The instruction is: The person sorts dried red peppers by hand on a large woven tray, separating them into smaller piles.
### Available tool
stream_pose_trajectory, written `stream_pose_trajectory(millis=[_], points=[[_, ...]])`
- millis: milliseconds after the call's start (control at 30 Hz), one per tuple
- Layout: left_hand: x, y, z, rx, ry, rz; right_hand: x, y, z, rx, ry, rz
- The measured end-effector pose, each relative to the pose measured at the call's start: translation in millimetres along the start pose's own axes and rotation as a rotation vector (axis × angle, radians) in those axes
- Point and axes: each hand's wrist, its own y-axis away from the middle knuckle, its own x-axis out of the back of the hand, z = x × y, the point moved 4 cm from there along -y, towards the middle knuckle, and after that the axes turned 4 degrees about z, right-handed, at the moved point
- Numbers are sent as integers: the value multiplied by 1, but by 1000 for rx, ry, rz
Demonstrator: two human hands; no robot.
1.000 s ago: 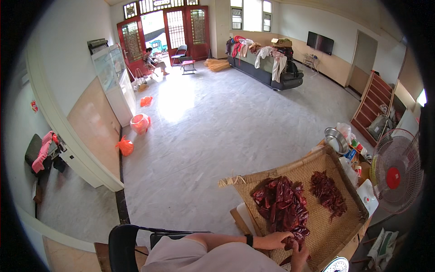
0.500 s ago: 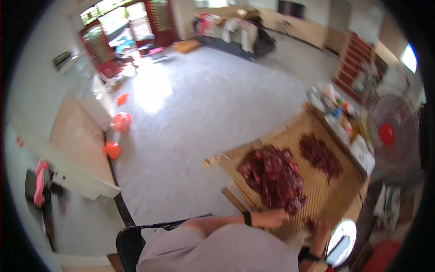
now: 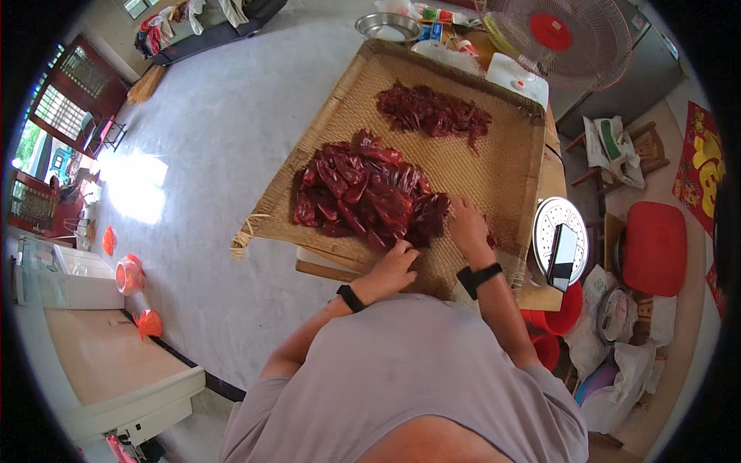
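Observation:
A large heap of glossy dark red dried chilies point(image 3: 359, 185) lies on a square woven bamboo tray point(image 3: 502, 181). My left hand point(image 3: 390, 272) is at the heap's near edge, its fingers curled and pinching one of the chilies. Beside the heap's right edge, my right hand point(image 3: 468, 229) rests low over the tray with its fingers stretched toward the chilies; its fingertips touch or nearly touch them. A smaller, flatter pile of dark red chili pieces point(image 3: 432, 114) lies farther back on the tray. A few red bits show just right of my right hand.
A phone point(image 3: 563, 251) leans on a round perforated metal plate point(image 3: 544, 220) right of the tray. A fan point(image 3: 550, 31), a steel bowl point(image 3: 388, 28) and packages stand behind. Red buckets point(image 3: 559, 312) sit below at right. Orange bags point(image 3: 130, 274) lie on the floor at left.
My view has swung right and down, so the tray now sits nearer the middle. My left hand has come against the heap's near edge, and my right hand has moved up beside the heap.

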Motion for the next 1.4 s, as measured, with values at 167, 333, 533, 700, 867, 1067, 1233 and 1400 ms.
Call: stream_pose_trajectory(millis=[167, 333, 533, 700, 867, 1067, 1233, 1400], points=[[-2, 3, 3, -3, 64, -5, -28, -11, 18, 155, 79, 6], [2, 4, -1, -13, 112, 18, -7, 0, 23, 23, 57, -80], [7, 2, 8, -46, 61, 19, 40, 21, 27, -13, 63, -45], [14, -6, 22, 53, 45, 2, 74, 36, 36, -70, 78, 24], [22, -21, 37, -5, 19, 149, 83, 49, 61, -263, 60, 86], [18, -45, 34, 199, -173, -23, 64, 63, 32, -115, -104, 87], [9, -59, 25, 293, -278, -122, 15, 69, 1, 73, -45, -156], [7, -52, 19, 295, -242, -78, 7, 74, -7, 101, 1, -267]])
